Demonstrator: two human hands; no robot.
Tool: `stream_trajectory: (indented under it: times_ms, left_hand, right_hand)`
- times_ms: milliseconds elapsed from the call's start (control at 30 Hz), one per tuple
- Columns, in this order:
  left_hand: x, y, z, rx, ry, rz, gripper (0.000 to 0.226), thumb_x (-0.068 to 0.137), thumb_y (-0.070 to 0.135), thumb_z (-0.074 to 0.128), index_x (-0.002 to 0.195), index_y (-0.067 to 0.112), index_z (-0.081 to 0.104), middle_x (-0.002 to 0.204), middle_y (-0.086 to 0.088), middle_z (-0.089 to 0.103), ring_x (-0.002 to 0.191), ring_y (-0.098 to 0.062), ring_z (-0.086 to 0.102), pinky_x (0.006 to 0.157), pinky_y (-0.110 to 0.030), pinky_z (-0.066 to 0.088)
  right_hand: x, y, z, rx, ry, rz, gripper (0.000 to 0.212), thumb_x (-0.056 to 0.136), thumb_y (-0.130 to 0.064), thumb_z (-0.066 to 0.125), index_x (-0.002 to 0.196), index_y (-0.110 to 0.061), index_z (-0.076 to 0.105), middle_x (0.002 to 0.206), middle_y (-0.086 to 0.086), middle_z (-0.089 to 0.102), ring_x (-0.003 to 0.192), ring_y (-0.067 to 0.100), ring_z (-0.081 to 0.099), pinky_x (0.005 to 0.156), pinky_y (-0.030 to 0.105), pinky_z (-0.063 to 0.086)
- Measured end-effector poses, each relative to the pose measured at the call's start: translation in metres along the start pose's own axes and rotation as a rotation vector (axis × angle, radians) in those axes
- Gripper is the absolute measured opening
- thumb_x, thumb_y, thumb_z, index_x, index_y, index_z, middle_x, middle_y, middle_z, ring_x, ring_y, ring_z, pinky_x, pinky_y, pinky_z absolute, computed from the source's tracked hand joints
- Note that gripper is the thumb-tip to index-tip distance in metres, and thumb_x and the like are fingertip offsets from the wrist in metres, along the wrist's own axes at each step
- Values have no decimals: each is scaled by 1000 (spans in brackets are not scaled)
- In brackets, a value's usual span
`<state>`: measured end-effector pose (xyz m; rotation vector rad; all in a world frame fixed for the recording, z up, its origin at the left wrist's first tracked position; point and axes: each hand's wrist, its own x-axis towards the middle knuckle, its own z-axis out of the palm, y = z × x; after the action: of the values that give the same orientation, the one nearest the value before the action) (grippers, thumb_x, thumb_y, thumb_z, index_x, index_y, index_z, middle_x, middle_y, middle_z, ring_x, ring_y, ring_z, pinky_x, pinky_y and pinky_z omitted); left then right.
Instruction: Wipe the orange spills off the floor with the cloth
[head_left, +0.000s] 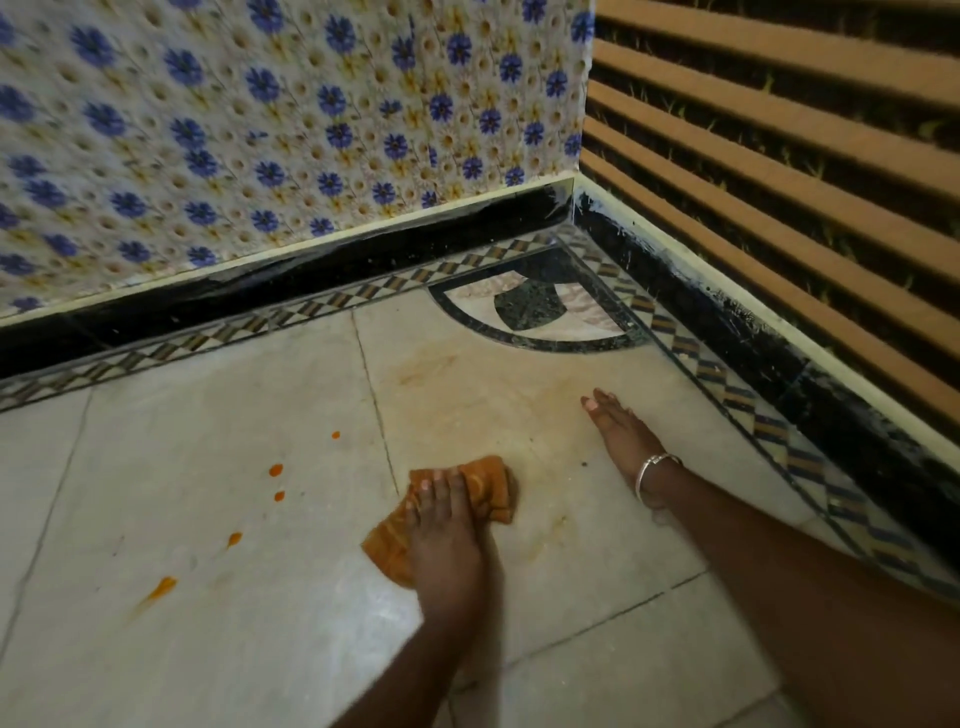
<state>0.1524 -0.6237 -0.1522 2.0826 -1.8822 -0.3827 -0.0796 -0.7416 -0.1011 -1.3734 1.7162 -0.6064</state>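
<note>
My left hand (441, 540) presses flat on a crumpled orange-stained cloth (488, 486) in the middle of the pale marble floor (208, 649). Several orange spill drops lie to the left of the cloth: a small one (336, 435), a bigger one (275, 470), another (235, 539) and a streaked one (163, 587). Faint orange smears (431, 369) show beyond the cloth. My right hand (621, 431), with a silver bangle at the wrist, rests flat on the floor to the cloth's right, fingers together, holding nothing.
A wall with blue-flower tiles (260, 130) and a black skirting (311, 280) closes the far side. A slatted wooden wall (779, 156) runs along the right. A patterned border and a dark inlay (535, 306) fill the corner.
</note>
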Motion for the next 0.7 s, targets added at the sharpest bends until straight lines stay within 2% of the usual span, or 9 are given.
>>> stream_trajectory:
  times_ms: [100,200,300,367,400,467,567,633,700]
  left_hand:
    - [-25,44,-12,-165,-112,-92,69,98,41,14,156,18,44,153,-13,54,141,-32,53,121,-48,39]
    - [-23,63,-48,-560,-129,-192,39,107,53,35,131,33,58,115,7,73,102,-15,71,95,-43,56]
    - [-11,57,-83,-1262,-217,-415,44,106,53,44,122,18,66,108,-8,79,95,-24,77,85,-44,63]
    - [-3,38,-98,-1523,-247,-556,46,107,48,44,120,10,67,108,-13,80,96,-28,78,79,-40,64]
    - [-1,24,-100,-1513,-193,-610,47,107,49,44,115,11,69,108,-13,79,95,-28,78,79,-38,63]
    - [2,-6,-95,-1097,15,-619,55,106,58,39,113,14,71,118,-16,75,103,-30,72,90,-41,55]
    - [1,-34,-87,-435,331,-513,65,105,61,35,147,14,53,151,-18,53,139,-38,48,114,-55,33]
    - [1,-31,-76,-289,194,-319,70,103,65,35,162,28,32,170,-11,27,156,-31,24,120,-59,18]
    - [-1,-19,-54,-139,-37,-158,91,89,84,15,166,35,7,175,-7,-4,161,-28,-2,126,-60,4]
  right_hand:
    - [-5,0,-1,96,21,57,58,102,-55,38,152,-26,40,163,-2,26,150,18,23,124,37,14]
    - [-14,-5,-3,147,31,65,70,94,-68,36,146,-24,50,157,2,40,145,23,35,122,42,23]
    - [-22,-5,-2,150,42,59,85,76,-80,31,139,-29,57,151,1,48,139,25,43,118,47,29]
    - [-25,-2,1,152,30,45,80,76,-80,30,134,-33,61,149,-1,51,138,24,45,117,47,31]
    - [-29,-2,1,138,28,38,75,81,-78,31,133,-34,62,148,-1,52,137,24,46,116,45,32]
    - [-34,-3,2,102,19,4,60,95,-68,33,135,-32,60,150,-1,50,140,23,43,116,40,31]
    - [-34,-1,4,3,15,-37,53,104,-51,35,146,-23,49,160,-1,34,150,16,25,120,32,18]
    - [-34,-1,7,-71,8,-89,51,106,-45,34,148,-20,47,162,-2,29,152,12,16,120,28,12]
    - [-34,-1,10,-101,-2,-112,49,106,-43,33,147,-20,48,163,-3,28,152,11,14,120,27,11]
